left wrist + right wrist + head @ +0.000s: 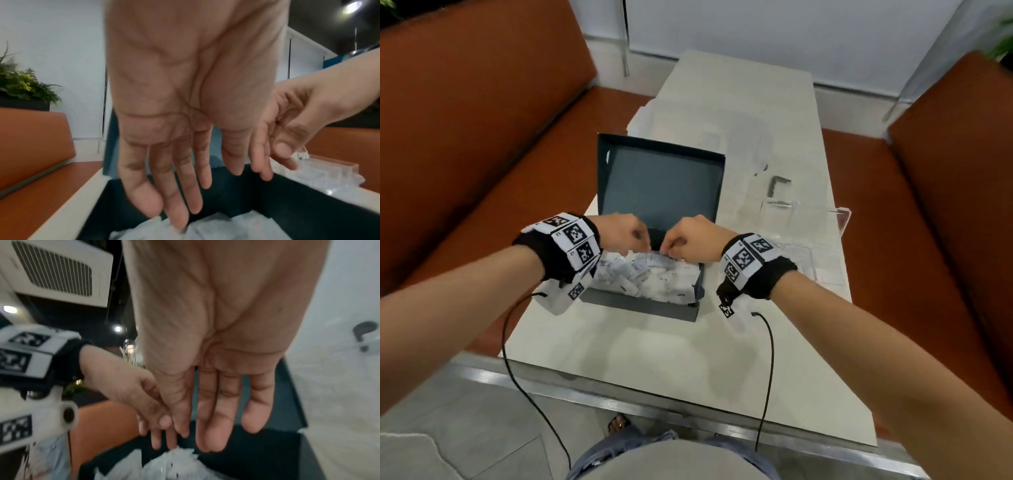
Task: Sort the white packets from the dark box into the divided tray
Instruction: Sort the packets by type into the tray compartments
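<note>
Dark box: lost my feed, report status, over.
Left hand and right hand open over dark box. White packets heaped inside. Clear tray right, unobstructed.

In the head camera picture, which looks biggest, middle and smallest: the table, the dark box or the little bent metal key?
1. table: biggest, it carries everything.
2. dark box: middle, counting its open lid.
3. bent metal key: smallest, though it lies farther away.

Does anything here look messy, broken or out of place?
Nothing looks broken or spilled. The white packets lie in a loose jumble inside the dark box, its lid standing open. Both hands reach into the pile.
</note>
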`<control>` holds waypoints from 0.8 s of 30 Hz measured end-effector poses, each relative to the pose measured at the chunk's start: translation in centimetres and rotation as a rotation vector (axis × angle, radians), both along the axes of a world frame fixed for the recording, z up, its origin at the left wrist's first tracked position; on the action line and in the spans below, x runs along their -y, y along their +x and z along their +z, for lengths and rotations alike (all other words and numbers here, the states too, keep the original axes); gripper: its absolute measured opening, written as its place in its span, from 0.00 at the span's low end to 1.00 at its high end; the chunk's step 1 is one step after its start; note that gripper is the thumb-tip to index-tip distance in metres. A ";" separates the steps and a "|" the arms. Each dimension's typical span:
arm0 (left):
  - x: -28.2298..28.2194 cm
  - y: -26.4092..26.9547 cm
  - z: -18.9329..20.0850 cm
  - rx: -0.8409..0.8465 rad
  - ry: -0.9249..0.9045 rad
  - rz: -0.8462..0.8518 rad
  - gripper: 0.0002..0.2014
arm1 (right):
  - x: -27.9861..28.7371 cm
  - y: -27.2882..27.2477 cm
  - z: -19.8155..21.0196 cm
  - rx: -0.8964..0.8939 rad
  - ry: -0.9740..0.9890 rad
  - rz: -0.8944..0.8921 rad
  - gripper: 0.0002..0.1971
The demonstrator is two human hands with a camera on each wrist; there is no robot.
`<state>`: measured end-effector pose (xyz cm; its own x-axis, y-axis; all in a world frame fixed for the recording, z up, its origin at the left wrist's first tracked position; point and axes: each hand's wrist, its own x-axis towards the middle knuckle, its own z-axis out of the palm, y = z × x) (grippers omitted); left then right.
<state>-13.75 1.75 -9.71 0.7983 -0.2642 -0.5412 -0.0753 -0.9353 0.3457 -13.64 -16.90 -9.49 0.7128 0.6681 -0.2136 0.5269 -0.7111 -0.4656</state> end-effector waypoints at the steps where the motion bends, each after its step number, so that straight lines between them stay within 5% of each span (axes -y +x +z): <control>1: -0.7 0.1 -0.4 0.018 0.062 -0.018 0.09 | -1.2 0.2 -0.5 -0.004 -0.054 0.011 0.13; 11: -1.7 1.0 -3.7 0.035 0.445 -0.297 0.35 | -6.6 2.3 -5.6 -0.042 -0.495 -0.109 0.23; 17: -1.1 0.7 -4.3 0.070 0.447 -0.295 0.35 | -7.6 1.8 -7.1 -0.055 -0.512 -0.121 0.15; 24: -1.6 1.1 -4.1 0.116 0.431 -0.331 0.19 | -6.8 2.6 -6.9 -0.199 -0.483 -0.175 0.20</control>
<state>-12.65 3.38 -13.83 0.7711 -0.2853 -0.5691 -0.4039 -0.9103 -0.0908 -11.07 -10.07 -16.40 0.7192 0.3357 -0.6084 0.3163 -0.9377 -0.1435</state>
